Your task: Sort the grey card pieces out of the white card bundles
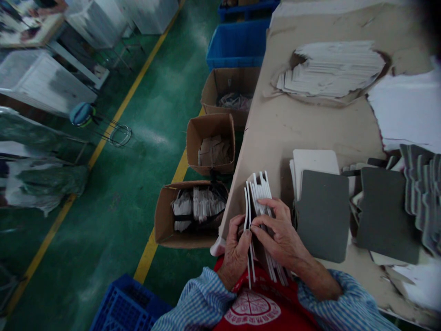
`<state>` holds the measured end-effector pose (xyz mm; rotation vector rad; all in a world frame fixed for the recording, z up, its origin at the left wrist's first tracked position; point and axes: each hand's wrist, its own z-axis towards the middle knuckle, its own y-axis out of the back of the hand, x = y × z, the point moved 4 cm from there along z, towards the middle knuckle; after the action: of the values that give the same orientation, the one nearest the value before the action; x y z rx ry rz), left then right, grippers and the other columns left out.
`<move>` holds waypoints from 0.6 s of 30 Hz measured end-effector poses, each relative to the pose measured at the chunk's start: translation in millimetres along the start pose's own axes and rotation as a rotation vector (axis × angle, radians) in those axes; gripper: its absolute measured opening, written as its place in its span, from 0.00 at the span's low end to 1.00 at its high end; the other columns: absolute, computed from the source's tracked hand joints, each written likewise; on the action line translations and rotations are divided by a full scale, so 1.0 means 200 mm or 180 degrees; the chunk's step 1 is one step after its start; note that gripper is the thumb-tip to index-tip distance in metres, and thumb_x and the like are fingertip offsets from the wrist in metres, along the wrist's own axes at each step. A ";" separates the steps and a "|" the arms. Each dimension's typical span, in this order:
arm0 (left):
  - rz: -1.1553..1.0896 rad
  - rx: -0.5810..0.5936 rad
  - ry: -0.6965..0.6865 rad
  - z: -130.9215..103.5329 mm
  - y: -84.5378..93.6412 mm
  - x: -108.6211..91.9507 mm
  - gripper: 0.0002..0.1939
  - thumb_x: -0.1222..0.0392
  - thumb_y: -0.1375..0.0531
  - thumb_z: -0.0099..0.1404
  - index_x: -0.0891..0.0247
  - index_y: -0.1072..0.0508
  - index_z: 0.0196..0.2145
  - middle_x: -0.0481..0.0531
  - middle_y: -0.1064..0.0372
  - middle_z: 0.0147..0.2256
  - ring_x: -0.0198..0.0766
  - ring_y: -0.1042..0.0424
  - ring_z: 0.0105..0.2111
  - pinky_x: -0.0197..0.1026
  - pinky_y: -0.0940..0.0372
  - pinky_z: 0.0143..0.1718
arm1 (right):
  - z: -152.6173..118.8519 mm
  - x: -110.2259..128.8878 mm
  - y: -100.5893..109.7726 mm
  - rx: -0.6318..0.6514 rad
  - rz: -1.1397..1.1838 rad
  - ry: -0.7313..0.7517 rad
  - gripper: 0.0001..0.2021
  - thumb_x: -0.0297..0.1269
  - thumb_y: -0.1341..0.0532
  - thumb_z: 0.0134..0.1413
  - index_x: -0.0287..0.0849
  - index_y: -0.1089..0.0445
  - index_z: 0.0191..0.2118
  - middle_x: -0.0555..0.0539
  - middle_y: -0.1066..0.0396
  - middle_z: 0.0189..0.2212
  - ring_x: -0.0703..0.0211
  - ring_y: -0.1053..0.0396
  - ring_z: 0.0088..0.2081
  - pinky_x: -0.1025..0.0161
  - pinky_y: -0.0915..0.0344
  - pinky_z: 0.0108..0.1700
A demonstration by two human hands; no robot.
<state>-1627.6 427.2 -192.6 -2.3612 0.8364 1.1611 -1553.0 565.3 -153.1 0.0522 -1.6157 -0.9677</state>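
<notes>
A bundle of thin white boards (262, 187) stands on edge at the table's near left corner, close to my red apron (262, 315). My left hand (234, 253) is closed on the leftmost boards, thumb in front and fingers behind. A narrow gap parts these from the others. From the right, my right hand (280, 234) grips the rest of the bundle, its index finger and thumb reaching towards the gap. Just right of it lie dark grey boards with rounded corners (323, 216), partly over pale boards (315, 161).
Another grey board (387, 211) and a row of grey boards on edge (422, 193) lie farther right. A torn wrapper holds stacked white pieces (334, 69). Left of the table stand cardboard boxes (165, 214), a blue bin (237, 43) and a blue crate (127, 305).
</notes>
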 end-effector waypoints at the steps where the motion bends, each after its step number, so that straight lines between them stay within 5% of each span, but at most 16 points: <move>1: 0.0028 0.0017 -0.0010 0.00 0.00 0.00 0.18 0.49 0.41 0.72 0.53 0.31 0.57 0.52 0.30 0.56 0.43 0.29 0.53 0.46 0.35 0.60 | 0.00 0.00 0.00 -0.0026 -0.0014 0.0006 0.07 0.35 0.39 0.65 0.46 0.26 0.35 0.41 0.42 0.61 0.34 0.50 0.66 0.25 0.42 0.63; 6: 0.0137 0.0051 -0.0293 0.02 0.00 -0.02 0.16 0.53 0.42 0.73 0.52 0.30 0.56 0.50 0.30 0.54 0.41 0.30 0.53 0.43 0.36 0.59 | 0.01 0.02 0.00 -0.0310 -0.0218 0.0080 0.04 0.29 0.39 0.58 0.44 0.29 0.33 0.39 0.40 0.58 0.33 0.45 0.63 0.26 0.38 0.59; 12: -0.0039 -0.0033 -0.0071 0.02 0.00 -0.04 0.19 0.51 0.41 0.70 0.54 0.31 0.56 0.52 0.28 0.49 0.43 0.29 0.48 0.47 0.34 0.55 | 0.01 0.00 -0.02 -0.0498 -0.0189 0.0158 0.12 0.24 0.40 0.56 0.45 0.29 0.44 0.39 0.39 0.59 0.35 0.43 0.63 0.27 0.36 0.59; 18: 0.0076 -0.0137 -0.0189 0.03 0.04 -0.02 0.22 0.49 0.36 0.66 0.55 0.29 0.56 0.53 0.27 0.51 0.44 0.28 0.50 0.49 0.33 0.57 | 0.01 0.02 -0.01 -0.0126 -0.0301 0.0144 0.08 0.30 0.41 0.63 0.45 0.24 0.39 0.40 0.43 0.61 0.31 0.50 0.66 0.24 0.40 0.62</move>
<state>-1637.5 426.5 -194.0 -2.3447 0.8295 1.2644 -1556.8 561.9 -150.9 0.1233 -1.5636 -1.0636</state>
